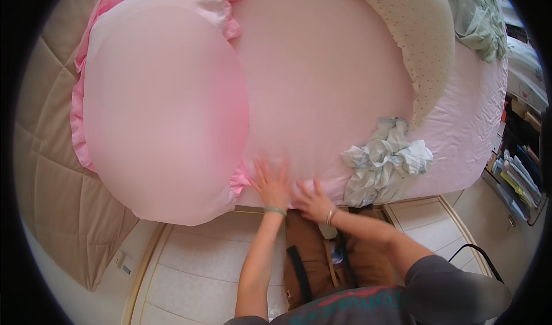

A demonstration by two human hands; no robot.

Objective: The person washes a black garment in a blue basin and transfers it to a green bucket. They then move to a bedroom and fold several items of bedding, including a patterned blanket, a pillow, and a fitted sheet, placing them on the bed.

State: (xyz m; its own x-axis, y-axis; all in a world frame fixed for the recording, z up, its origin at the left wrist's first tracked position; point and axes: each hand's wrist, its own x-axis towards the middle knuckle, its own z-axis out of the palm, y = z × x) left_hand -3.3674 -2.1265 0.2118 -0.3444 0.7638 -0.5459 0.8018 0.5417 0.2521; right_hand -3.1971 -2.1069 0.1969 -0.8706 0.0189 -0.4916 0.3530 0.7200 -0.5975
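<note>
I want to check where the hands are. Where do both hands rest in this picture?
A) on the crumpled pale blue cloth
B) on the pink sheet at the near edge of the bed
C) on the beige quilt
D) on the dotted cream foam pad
B: the left hand and the right hand lie flat on the pink sheet at the near bed edge, apart from the crumpled pale blue cloth.

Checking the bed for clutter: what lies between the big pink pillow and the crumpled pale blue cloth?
Head view: both hands, left hand and right hand, pressed on the pink sheet; nothing else between pink pillow and crumpled cloth.
</note>
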